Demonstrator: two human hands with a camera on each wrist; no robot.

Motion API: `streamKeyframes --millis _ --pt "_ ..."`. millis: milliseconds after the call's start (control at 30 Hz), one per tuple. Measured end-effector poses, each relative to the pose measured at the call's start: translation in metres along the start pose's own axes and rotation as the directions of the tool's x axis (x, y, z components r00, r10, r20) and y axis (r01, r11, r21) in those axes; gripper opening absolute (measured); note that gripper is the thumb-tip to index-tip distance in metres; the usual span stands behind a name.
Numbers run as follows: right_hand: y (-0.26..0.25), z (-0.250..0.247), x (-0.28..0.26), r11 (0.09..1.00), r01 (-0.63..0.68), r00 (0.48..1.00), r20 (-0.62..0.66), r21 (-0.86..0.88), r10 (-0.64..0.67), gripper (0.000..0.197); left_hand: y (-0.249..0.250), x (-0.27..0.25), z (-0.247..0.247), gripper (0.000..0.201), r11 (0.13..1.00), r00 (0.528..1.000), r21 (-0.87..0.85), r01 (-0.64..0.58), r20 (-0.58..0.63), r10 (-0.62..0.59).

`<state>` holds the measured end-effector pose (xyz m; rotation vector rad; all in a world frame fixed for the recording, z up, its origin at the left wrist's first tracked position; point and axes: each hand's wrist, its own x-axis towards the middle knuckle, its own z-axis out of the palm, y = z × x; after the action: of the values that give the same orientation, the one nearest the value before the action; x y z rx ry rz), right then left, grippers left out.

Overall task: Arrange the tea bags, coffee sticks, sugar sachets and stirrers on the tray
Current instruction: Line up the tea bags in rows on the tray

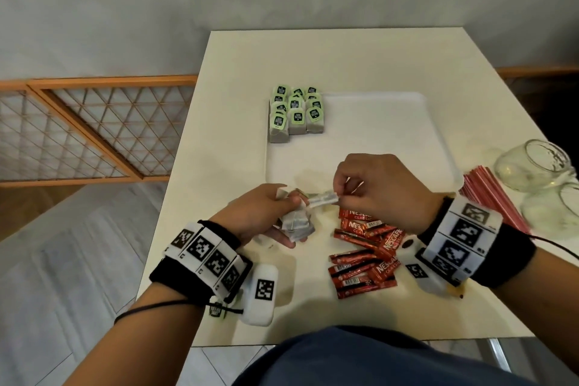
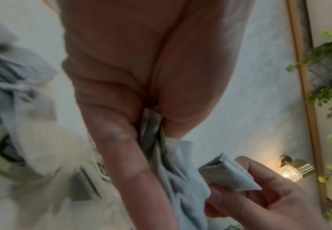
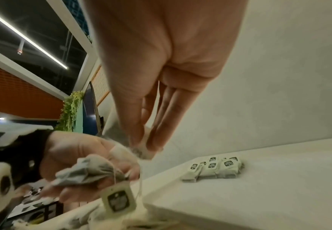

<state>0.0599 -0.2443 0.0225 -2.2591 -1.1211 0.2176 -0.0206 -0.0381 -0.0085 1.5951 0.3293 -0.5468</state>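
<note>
My left hand [image 1: 266, 213] grips a bunch of grey tea bags [image 1: 296, 222] over the table's near side, just in front of the white tray [image 1: 391, 147]. A green tag [image 3: 119, 200] dangles from the bunch on its string. My right hand [image 1: 369, 188] pinches a single tea bag [image 1: 322, 199] at the top of that bunch, thumb against fingertips [image 3: 153, 146]. Several tea bags with green tags [image 1: 296, 110] lie in neat rows on the tray's far left corner. Red coffee sticks [image 1: 366, 257] lie scattered on the table under my right wrist.
A bundle of red stirrers [image 1: 492, 197] lies to the right of the tray. Beside it two clear glass jars [image 1: 532, 166] lie on their sides near the table's right edge. An orange lattice railing [image 1: 94, 128] runs off to the left.
</note>
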Motion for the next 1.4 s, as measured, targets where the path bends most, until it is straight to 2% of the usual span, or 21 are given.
streamKeyframes --millis 100,233,367,467,533,600,700,833,1000,1100,1167,1233,1333,1400 --pt "0.007 0.007 -0.009 0.995 0.093 0.99 -0.104 -0.027 -0.095 0.014 0.007 0.005 0.009 0.032 0.999 0.998 -0.034 0.004 0.067 -0.002" --pt "0.017 0.018 -0.019 0.987 0.153 0.971 -0.179 -0.053 -0.16 0.012 0.014 0.009 0.017 0.038 0.975 0.996 -0.216 0.05 0.082 -0.033" --pt "0.023 0.019 -0.021 0.988 0.145 0.974 -0.169 -0.058 -0.153 0.015 0.016 0.013 0.022 0.029 0.99 0.998 -0.141 -0.031 0.047 0.037" --pt "0.024 0.016 -0.021 0.997 0.065 0.98 -0.193 0.045 -0.055 0.021 0.016 0.018 0.024 0.022 0.993 0.995 -0.059 -0.098 -0.025 0.096" --pt "0.025 0.012 -0.02 0.971 -0.086 0.97 -0.202 0.223 0.132 0.024 0.016 0.019 0.024 0.013 0.99 0.988 0.001 -0.141 -0.072 0.14" --pt "0.024 0.009 -0.016 0.892 -0.211 0.945 -0.151 0.4 0.291 0.019 0.016 0.021 0.026 0.008 0.982 0.979 0.057 -0.18 -0.091 0.184" --pt "0.027 0.007 -0.01 0.821 -0.301 0.92 -0.078 0.485 0.384 0.016 0.018 0.023 0.03 0.005 0.97 0.965 0.099 -0.223 -0.121 0.234" --pt "0.032 0.006 -0.005 0.816 -0.32 0.923 -0.034 0.481 0.383 0.016 0.022 0.025 0.033 0.01 0.96 0.947 0.111 -0.257 -0.17 0.273" --pt "0.039 -0.005 -0.005 0.73 -0.371 0.912 0.079 0.574 0.402 0.019 0.024 0.024 0.031 0.008 0.96 0.943 0.094 -0.263 -0.186 0.276" --pt "0.039 -0.013 -0.007 0.632 -0.412 0.899 0.183 0.656 0.397 0.026 0.023 0.024 0.029 0.01 0.963 0.945 0.066 -0.26 -0.188 0.268" --pt "0.04 -0.017 -0.008 0.62 -0.436 0.893 0.23 0.652 0.387 0.028 0.023 0.025 0.029 0.013 0.961 0.942 0.077 -0.265 -0.192 0.276" --pt "0.042 -0.02 -0.009 0.626 -0.454 0.886 0.247 0.634 0.392 0.028 0.022 0.027 0.029 0.014 0.95 0.928 0.124 -0.287 -0.21 0.308" --pt "0.043 -0.023 -0.008 0.582 -0.478 0.867 0.244 0.658 0.435 0.025 0.018 0.032 0.028 0.013 0.891 0.878 0.318 -0.325 -0.25 0.409" --pt "0.042 -0.023 -0.006 0.595 -0.476 0.868 0.237 0.648 0.437 0.025 0.016 0.035 0.028 0.014 0.855 0.862 0.402 -0.326 -0.244 0.444"
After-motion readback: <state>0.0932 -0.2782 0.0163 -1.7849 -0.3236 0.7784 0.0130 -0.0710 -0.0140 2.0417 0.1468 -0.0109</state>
